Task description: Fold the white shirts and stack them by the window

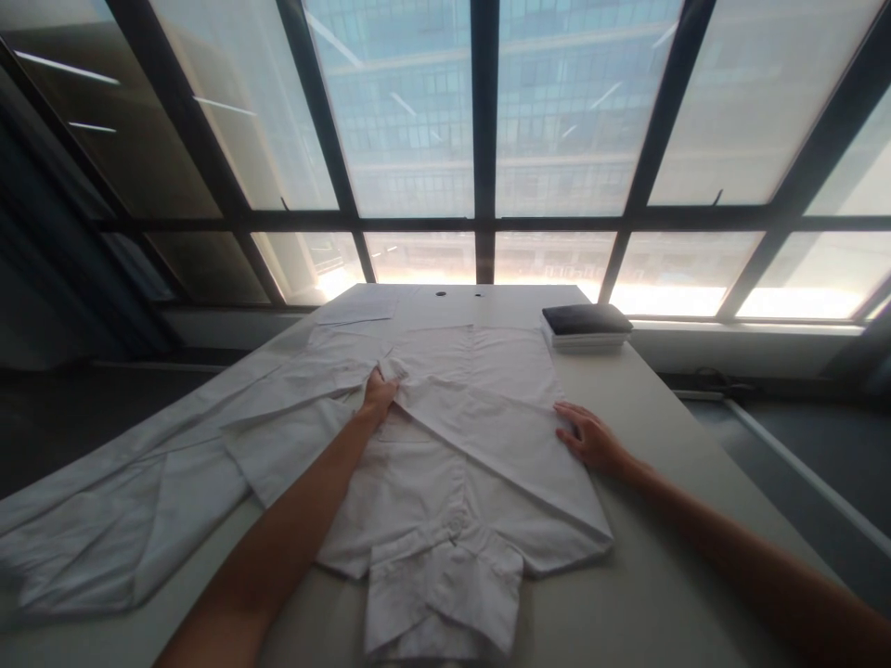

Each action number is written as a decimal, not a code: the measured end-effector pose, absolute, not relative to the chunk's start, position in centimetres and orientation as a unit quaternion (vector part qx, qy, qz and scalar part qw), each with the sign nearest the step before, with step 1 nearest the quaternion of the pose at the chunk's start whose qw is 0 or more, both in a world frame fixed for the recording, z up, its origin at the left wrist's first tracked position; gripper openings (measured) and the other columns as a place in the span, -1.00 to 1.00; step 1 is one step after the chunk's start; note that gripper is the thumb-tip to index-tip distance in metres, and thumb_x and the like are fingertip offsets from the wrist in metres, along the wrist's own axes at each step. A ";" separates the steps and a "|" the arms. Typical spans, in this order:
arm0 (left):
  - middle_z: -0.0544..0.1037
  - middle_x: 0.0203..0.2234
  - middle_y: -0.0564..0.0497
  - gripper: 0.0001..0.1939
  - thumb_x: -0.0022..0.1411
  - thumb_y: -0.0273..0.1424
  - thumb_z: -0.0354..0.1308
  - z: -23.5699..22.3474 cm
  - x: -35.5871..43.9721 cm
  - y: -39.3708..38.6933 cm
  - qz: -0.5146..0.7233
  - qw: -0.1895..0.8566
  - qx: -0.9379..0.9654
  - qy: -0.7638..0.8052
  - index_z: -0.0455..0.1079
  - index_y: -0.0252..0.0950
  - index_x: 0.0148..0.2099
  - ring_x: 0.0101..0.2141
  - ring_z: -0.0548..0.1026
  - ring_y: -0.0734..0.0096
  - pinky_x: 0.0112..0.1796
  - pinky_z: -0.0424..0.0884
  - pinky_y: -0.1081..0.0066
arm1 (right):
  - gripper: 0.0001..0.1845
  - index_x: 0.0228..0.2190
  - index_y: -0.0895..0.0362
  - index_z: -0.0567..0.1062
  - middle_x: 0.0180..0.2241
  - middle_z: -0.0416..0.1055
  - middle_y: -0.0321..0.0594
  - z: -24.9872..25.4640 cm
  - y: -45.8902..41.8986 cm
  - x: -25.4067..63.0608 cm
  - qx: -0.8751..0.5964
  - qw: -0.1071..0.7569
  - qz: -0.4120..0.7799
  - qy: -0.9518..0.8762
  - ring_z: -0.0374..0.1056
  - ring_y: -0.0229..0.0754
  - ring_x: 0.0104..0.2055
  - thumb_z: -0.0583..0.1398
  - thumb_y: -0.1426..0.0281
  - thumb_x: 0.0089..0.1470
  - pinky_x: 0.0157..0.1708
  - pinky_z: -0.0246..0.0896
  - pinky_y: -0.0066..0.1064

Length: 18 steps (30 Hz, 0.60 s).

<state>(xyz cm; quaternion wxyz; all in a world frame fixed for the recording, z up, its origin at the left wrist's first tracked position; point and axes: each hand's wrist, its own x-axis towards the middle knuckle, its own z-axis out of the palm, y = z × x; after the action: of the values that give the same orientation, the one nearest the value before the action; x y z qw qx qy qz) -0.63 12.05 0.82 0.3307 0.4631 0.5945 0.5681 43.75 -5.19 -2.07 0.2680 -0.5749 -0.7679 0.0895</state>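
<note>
A white button-up shirt (480,417) lies spread on the table, its collar (445,594) toward me and its front placket running away from me. My left hand (380,391) is closed on a bunched bit of the shirt's white cloth, left of the placket. From there a slanting fold crosses the shirt toward the near right corner. My right hand (588,436) rests at the shirt's right edge, fingers stretched out and touching the cloth, holding nothing. Left of the shirt, more wrinkled white cloth (174,492) spreads along the table; I cannot tell where one piece ends.
The white table (668,520) reaches toward large framed windows (418,121). A stack topped by a black flat item (586,319) stands at the back right. A pale flat sheet (358,309) lies at the far left. A dark curtain (62,223) hangs at the left.
</note>
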 end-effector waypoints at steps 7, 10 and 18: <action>0.50 0.10 -0.22 -0.35 -0.08 -0.67 0.29 1.0 -1.6 12.2 0.550 0.181 0.532 0.617 0.40 -0.30 0.12 0.19 0.38 -0.01 0.22 0.23 0.18 | -0.62 -0.07 0.15 0.57 -0.13 0.54 0.00 -1.6 -3.0 43.5 -0.577 0.341 0.091 -0.736 0.42 0.04 -0.05 0.15 0.31 0.12 0.06 0.27 -0.15; 0.58 -0.03 -0.11 -0.25 -0.01 -0.60 0.31 1.3 -1.2 11.9 0.581 0.250 0.553 0.542 0.31 -0.26 0.27 0.02 0.54 0.16 0.07 0.42 0.26 | -0.62 -0.10 0.16 0.58 -0.27 0.54 -0.06 -1.4 -2.1 43.0 -0.590 0.338 0.097 -0.727 0.44 0.01 -0.19 0.18 0.26 0.09 -0.06 0.30 -0.19; 0.40 0.22 -0.22 -0.12 -0.03 -0.63 0.32 0.3 -1.7 13.3 0.559 0.213 0.540 0.592 0.19 -0.36 0.35 0.26 0.30 0.09 0.26 0.21 0.26 | -0.75 -0.38 0.12 0.56 -0.37 0.53 -0.12 -1.8 -1.7 42.7 -0.586 0.336 0.106 -0.729 0.40 -0.08 -0.32 0.13 0.26 0.11 -0.22 0.24 -0.31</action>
<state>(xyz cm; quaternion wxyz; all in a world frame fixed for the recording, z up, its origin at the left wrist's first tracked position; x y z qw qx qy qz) -1.67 13.34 0.30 0.2127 0.5404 0.5916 0.5592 42.74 -1.73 -1.80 0.3365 -0.5861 -0.7294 0.1062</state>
